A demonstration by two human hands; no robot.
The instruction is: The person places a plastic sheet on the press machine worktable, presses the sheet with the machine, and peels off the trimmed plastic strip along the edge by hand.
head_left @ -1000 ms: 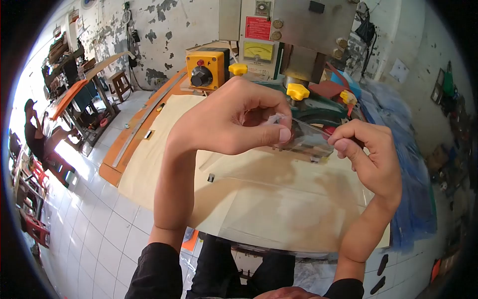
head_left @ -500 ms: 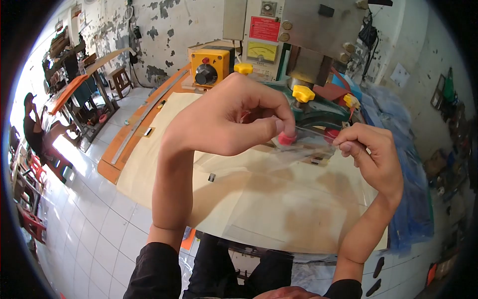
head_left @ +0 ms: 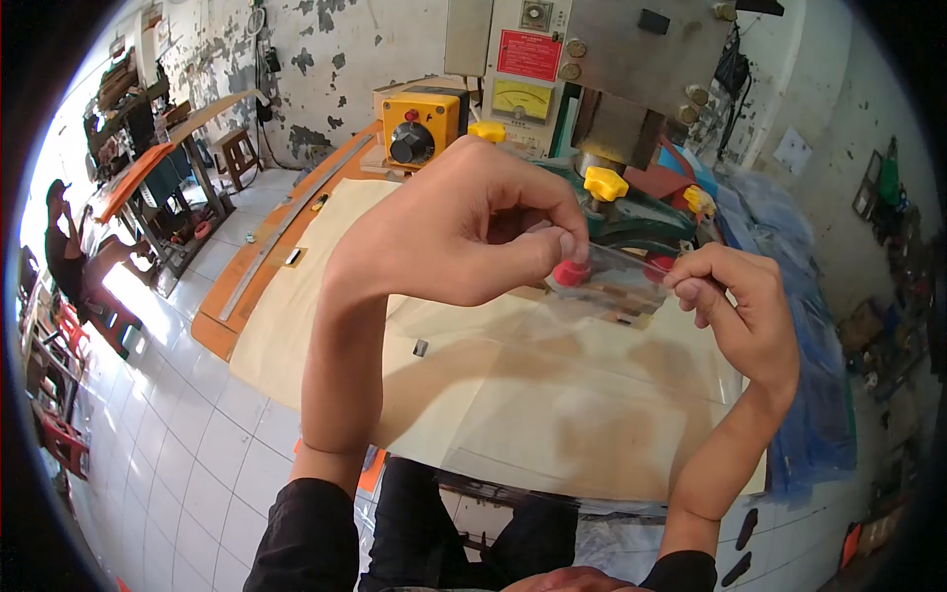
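Note:
A clear plastic sheet (head_left: pixel 612 294) is stretched between my two hands above the table. My left hand (head_left: pixel 473 232) pinches its left edge between thumb and curled fingers. At its right corner, my right hand (head_left: pixel 730 301) grips it the same way. Behind the sheet stands a press with a green head (head_left: pixel 646 232), a yellow star knob (head_left: pixel 605 185) on it and two red knobs, one red knob (head_left: pixel 570 273) right beside my left fingertips. Below my hands lies a cream sheet (head_left: pixel 434 405) covering the tabletop, with clear film over its front part.
A yellow control box (head_left: pixel 422 133) with a black dial sits at the back left. Along the wooden table edge lies a metal ruler (head_left: pixel 271 247). Blue plastic sheeting (head_left: pixel 814 395) hangs on the right. At far left a person (head_left: pixel 69 247) sits near an orange-topped bench (head_left: pixel 138 178).
Both hands keep their pinch on the plastic sheet, which looks a little more taut. The view has shifted slightly; little else differs.

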